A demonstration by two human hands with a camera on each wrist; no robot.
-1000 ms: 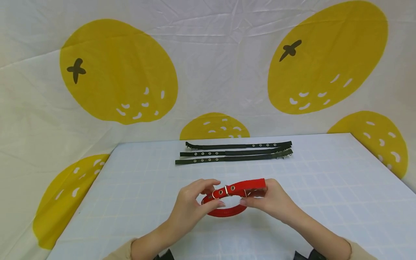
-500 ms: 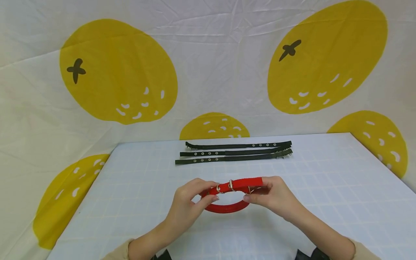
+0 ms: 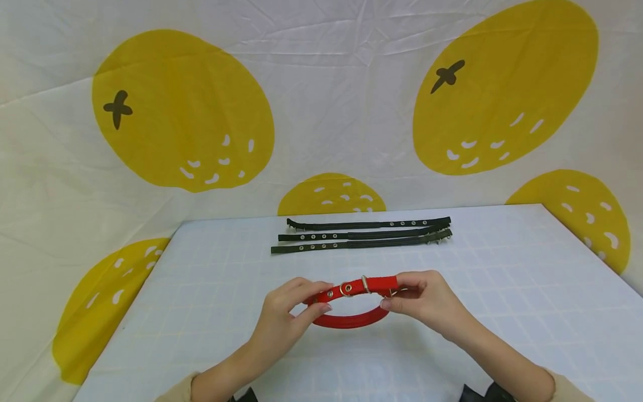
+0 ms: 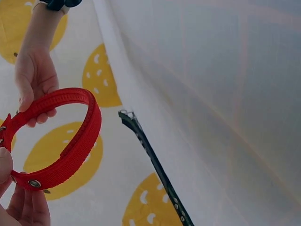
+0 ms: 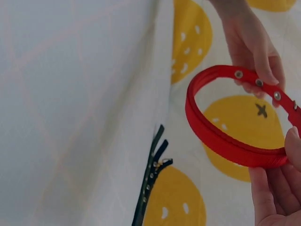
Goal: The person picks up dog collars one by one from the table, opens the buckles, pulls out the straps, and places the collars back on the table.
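A red pet collar (image 3: 350, 321) with metal eyelets is looped into a ring above the table, its strap running through a metal buckle (image 3: 365, 285). My left hand (image 3: 288, 307) pinches the collar's left side between thumb and fingers, close to an eyelet that the left wrist view shows. On the opposite side, near the strap's free end, my right hand (image 3: 427, 301) grips it likewise. The right wrist view shows the padded red band (image 5: 216, 141) bowed out between both hands, with several eyelets by the left thumb.
Several dark green collars (image 3: 351, 244) with eyelets and metal fittings lie stretched side by side at the back of the table (image 3: 166, 312), which has a pale checked cover. Behind hangs a white cloth (image 3: 341, 84) printed with yellow fruit shapes.
My left hand has shifted left along the collar, uncovering an eyelet. The buckle now sits further right, nearer my right hand, and the strap's free end reaches less far right.
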